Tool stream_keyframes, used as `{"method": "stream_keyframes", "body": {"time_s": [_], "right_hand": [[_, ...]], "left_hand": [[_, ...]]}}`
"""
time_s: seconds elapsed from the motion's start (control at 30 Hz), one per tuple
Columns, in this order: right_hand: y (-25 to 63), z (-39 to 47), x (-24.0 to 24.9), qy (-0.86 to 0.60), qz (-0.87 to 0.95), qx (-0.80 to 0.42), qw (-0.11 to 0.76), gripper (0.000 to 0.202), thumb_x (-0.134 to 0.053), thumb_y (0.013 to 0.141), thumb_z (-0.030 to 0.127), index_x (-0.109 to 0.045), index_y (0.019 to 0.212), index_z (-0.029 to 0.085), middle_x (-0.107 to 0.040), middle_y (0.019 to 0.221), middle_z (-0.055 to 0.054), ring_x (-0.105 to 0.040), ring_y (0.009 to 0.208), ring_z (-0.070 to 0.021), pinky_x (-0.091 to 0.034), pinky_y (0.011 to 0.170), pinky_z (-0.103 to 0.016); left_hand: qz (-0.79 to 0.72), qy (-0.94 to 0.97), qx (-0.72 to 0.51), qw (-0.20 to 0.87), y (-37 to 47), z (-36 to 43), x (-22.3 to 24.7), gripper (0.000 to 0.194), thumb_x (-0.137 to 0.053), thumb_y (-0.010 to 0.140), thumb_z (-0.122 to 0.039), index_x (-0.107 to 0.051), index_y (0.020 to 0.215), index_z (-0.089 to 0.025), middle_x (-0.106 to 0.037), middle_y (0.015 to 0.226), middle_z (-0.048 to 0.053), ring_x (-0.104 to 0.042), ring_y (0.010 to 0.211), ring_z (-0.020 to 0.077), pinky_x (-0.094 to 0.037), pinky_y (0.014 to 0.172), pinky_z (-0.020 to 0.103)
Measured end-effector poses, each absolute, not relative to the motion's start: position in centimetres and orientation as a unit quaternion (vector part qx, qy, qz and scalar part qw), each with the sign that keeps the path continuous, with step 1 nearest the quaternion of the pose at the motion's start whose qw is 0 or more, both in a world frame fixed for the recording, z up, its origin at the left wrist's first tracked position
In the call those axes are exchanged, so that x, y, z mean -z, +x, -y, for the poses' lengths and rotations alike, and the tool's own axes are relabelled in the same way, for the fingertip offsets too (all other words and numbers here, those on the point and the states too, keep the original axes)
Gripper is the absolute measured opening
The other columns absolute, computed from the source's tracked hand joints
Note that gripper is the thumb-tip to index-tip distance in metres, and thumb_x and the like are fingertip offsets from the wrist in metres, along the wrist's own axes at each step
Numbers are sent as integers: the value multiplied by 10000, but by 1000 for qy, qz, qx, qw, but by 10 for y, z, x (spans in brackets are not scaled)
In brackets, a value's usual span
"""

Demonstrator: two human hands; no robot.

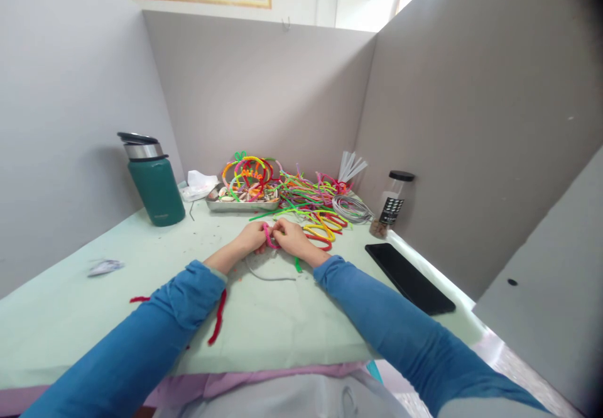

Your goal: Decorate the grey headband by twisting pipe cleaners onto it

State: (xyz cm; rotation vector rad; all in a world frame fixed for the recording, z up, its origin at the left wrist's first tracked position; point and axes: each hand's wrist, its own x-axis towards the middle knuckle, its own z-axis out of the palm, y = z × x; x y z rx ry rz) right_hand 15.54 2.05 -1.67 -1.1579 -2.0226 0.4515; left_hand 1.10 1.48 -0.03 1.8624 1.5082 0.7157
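Observation:
My left hand [253,237] is closed on a pink pipe cleaner [268,234], which bends in a curve between both hands. From the right, my right hand [288,234] pinches at the same pipe cleaner, fingertips close to the left ones. A thin grey wire [271,278] trails over the cloth below my hands; whether it joins the pipe cleaner I cannot tell. A short green pipe cleaner [298,265] lies beneath my right wrist. Red pipe cleaner pieces [217,320] rest by my left forearm, partly hidden under it.
Behind my hands are a metal tray [242,206] with pipe-cleaner rings, a heap of coloured pipe cleaners [306,192] and a wire coil [352,209]. A green bottle [156,185] stands left; a lidded jar [390,207] and black phone [409,278] are right. Grey partitions [259,85] enclose the table.

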Motion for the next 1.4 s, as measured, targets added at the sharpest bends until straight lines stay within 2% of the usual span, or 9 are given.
{"method": "stream_keyframes", "body": {"time_s": [0.4, 0.83, 1.23, 1.4], "right_hand": [[156, -21, 17, -454, 792, -169, 372, 103, -460, 768, 238, -547, 795, 191, -619, 733, -5, -529, 670, -139, -346, 605, -238], [156, -20, 17, -451, 787, -180, 380, 101, -458, 760, 225, -546, 788, 187, -605, 728, -3, -518, 658, -137, -346, 591, -234], [156, -21, 18, -449, 786, -184, 383, 105, -466, 769, 237, -556, 795, 188, -607, 718, 2, -513, 644, -129, -350, 584, -229], [156, -22, 19, -448, 786, -182, 385, 106, -466, 768, 239, -556, 795, 190, -610, 730, 1, -515, 658, -132, -357, 601, -233]], "left_hand": [[-574, 705, -271, 317, 11, -15, 1, 285, -396, 842, -314, -457, 600, -177, -457, 365, -38, -423, 323, 90, -302, 365, 185], [-547, 703, -294, 346, 8, -18, 5, 374, -415, 821, -461, -476, 595, -170, -460, 367, -33, -419, 328, 86, -295, 362, 186], [-550, 685, -303, 370, 10, -15, 3, 260, -436, 810, -313, -454, 591, -173, -450, 354, -36, -406, 316, 88, -285, 363, 189], [-543, 686, -306, 375, 9, -16, 4, 276, -438, 810, -328, -455, 582, -173, -448, 348, -34, -394, 311, 86, -279, 357, 192]]}}
